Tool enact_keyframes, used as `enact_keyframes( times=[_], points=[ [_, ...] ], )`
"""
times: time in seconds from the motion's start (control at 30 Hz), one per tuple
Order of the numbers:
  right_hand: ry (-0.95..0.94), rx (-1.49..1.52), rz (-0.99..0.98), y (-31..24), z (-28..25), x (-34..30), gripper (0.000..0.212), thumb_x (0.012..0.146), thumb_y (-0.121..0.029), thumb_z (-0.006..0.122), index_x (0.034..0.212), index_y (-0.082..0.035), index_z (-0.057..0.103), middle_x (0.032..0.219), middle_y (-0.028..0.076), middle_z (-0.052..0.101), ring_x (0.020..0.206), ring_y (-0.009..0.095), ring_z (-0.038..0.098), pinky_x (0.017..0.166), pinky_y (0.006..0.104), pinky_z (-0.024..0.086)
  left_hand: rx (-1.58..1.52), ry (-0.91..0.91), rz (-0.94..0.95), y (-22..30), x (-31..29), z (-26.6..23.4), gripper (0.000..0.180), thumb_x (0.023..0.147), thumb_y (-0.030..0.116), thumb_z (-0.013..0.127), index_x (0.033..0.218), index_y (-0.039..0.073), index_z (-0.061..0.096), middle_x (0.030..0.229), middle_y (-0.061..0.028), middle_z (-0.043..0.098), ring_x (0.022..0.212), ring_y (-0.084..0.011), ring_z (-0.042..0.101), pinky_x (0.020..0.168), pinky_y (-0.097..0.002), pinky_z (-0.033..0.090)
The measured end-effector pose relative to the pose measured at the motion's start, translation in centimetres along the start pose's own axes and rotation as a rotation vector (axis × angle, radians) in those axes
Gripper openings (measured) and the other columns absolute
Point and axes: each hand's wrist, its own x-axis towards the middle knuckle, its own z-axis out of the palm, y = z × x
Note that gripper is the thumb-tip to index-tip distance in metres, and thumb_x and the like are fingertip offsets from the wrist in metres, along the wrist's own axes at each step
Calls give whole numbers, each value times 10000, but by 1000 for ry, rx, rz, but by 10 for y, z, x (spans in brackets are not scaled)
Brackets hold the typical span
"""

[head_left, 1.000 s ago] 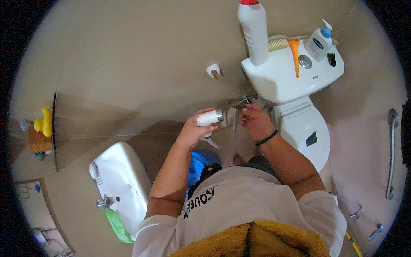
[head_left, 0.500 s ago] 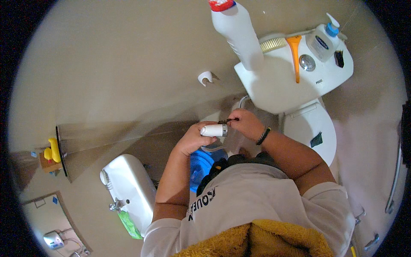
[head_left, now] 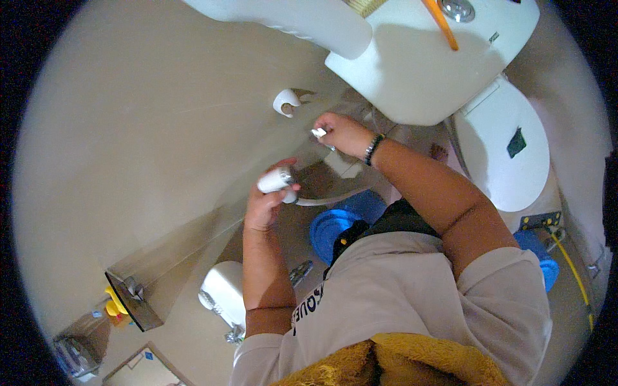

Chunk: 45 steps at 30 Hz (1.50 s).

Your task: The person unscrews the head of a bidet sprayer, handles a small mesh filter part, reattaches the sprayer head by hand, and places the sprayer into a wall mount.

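My left hand [head_left: 265, 206] is closed around a white hand sprayer [head_left: 274, 181] with a silvery end, slightly blurred. A pale hose [head_left: 335, 201] curves away beside it, toward the blue bucket [head_left: 327, 233] below. My right hand [head_left: 344, 134] is held farther forward and to the right, apart from the sprayer. Its fingers are pinched on a small white piece [head_left: 318, 132] whose kind I cannot make out. Just ahead of both hands, a white wall holder [head_left: 286, 103] with a curved opening is fixed to the wall.
At the upper right stands the toilet tank [head_left: 412, 83], bearing a large white bottle [head_left: 309, 26], a brush [head_left: 365, 5] and an orange tool [head_left: 443, 26]. The closed toilet lid [head_left: 508, 174] is on the right. A white washbasin [head_left: 222, 289] and a glass corner shelf [head_left: 138, 302] are lower left.
My hands have moved apart: the left with the sprayer went left, the right went forward and left. The dark piece at my right fingers no longer shows; a white piece does. The view has shifted.
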Motion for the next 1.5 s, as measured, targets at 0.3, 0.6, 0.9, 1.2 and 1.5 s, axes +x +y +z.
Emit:
enact_keyframes(
  times=[0.3, 0.6, 0.9, 1.2, 1.5],
  points=[
    [37, 457, 271, -10, 30, 40, 156, 752, -162, 469, 834, -31, 489, 632, 30, 499, 519, 82, 466, 435, 210, 364, -74, 11, 118, 2, 6, -42, 482, 545, 129, 578, 975, -41, 440, 995, -180, 488, 716, -206, 546, 623, -303, 442],
    [98, 466, 277, -28, 39, 36, 168, 764, -214, 462, 810, -62, 515, 610, 3, 506, 515, 76, 468, 436, 206, 357, -32, 9, 84, -1, 8, -50, 471, 550, 116, 576, 972, -39, 434, 943, -153, 510, 730, -213, 547, 653, -313, 439],
    [200, 312, 151, -7, 45, 50, 189, 768, -168, 452, 849, -18, 532, 722, 54, 565, 657, 121, 525, 534, 243, 423, -44, 2, 104, 1, 12, -52, 462, 555, 121, 573, 965, -39, 434, 926, -145, 511, 726, -214, 546, 655, -315, 442],
    [104, 321, 149, -12, 40, 44, 186, 757, -150, 473, 835, 9, 531, 761, 75, 573, 697, 128, 538, 544, 243, 442, -62, -33, 132, 2, 18, -55, 442, 550, 113, 572, 945, -33, 436, 912, -142, 507, 715, -213, 545, 633, -310, 440],
    [96, 446, 215, 0, 52, 49, 148, 711, -145, 508, 764, -13, 552, 720, 66, 572, 665, 129, 551, 504, 233, 427, -91, -42, 136, 7, 11, -60, 425, 555, 80, 552, 950, -27, 436, 908, -149, 509, 720, -238, 543, 634, -328, 435]
  ],
)
